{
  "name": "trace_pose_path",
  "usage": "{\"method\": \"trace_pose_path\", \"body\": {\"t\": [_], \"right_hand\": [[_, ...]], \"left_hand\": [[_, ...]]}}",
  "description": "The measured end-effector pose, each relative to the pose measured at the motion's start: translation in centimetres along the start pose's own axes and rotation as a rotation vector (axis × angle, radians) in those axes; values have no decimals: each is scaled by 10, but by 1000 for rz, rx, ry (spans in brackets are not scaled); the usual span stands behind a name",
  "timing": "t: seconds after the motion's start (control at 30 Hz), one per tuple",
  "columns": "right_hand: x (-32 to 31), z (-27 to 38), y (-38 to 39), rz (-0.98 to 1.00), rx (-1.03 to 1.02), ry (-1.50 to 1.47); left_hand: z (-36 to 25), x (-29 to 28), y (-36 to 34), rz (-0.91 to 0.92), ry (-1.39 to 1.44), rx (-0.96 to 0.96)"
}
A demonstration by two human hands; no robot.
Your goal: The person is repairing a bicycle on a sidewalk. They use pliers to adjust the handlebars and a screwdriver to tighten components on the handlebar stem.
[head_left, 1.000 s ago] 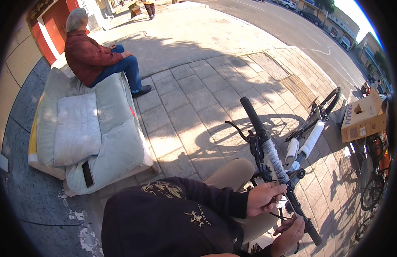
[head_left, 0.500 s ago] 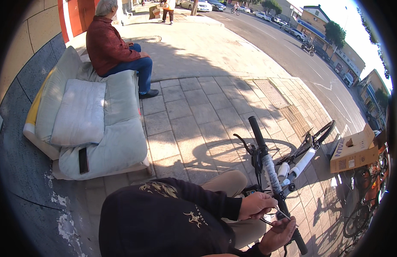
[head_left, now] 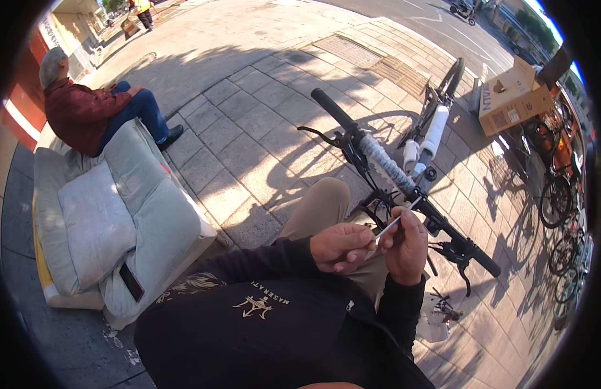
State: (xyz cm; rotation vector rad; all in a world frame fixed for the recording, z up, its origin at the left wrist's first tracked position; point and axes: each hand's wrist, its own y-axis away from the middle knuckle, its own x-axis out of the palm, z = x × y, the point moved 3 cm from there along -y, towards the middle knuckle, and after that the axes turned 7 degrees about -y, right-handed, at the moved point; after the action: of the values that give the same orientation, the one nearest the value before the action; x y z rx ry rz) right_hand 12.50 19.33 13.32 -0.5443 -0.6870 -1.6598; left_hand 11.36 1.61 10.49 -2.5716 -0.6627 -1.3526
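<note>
A left hand [head_left: 339,247] and a right hand [head_left: 409,249] meet near centre, thumbs and fingers pinched closed on a thin white strip [head_left: 388,229] between them, on the near side of a bicycle handlebar [head_left: 404,181]. At left, a smartphone [head_left: 131,282] lies on a pale sofa [head_left: 161,198].

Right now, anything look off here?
The handlebar looks lopsided: whitish wrapping covers a stretch left of its centre, while the right side is unwrapped. Also, a phone lies loose near the edge of the sofa, an odd spot since it could slip off.
</note>
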Motion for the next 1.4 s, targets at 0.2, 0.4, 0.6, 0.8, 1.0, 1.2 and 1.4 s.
{"method": "trace_pose_path", "body": {"t": [0.2, 0.4, 0.6, 0.8, 1.0, 1.2, 1.4], "right_hand": [[-7, 2, -1, -1, 62, -70], [-10, 4, -6, -55, 83, -71], [-9, 2, -2, -50, 124, -37], [-11, 1, 2, -78, 152, -25], [-12, 3, 2, -102, 142, -6], [-10, 2, 0, -80, 89, 4], [-9, 2, 4, -170, 10, 36]], "left_hand": [[7, -13, -20, 136, -67, -13], [6, -16, -31, 131, -43, -9], [4, -18, -30, 202, -69, -40], [4, -19, -27, 198, -119, -64], [2, -18, -28, 143, -123, -80], [5, -11, -26, 101, -49, -135], [19, -11, -29, 186, -58, -201]]}}
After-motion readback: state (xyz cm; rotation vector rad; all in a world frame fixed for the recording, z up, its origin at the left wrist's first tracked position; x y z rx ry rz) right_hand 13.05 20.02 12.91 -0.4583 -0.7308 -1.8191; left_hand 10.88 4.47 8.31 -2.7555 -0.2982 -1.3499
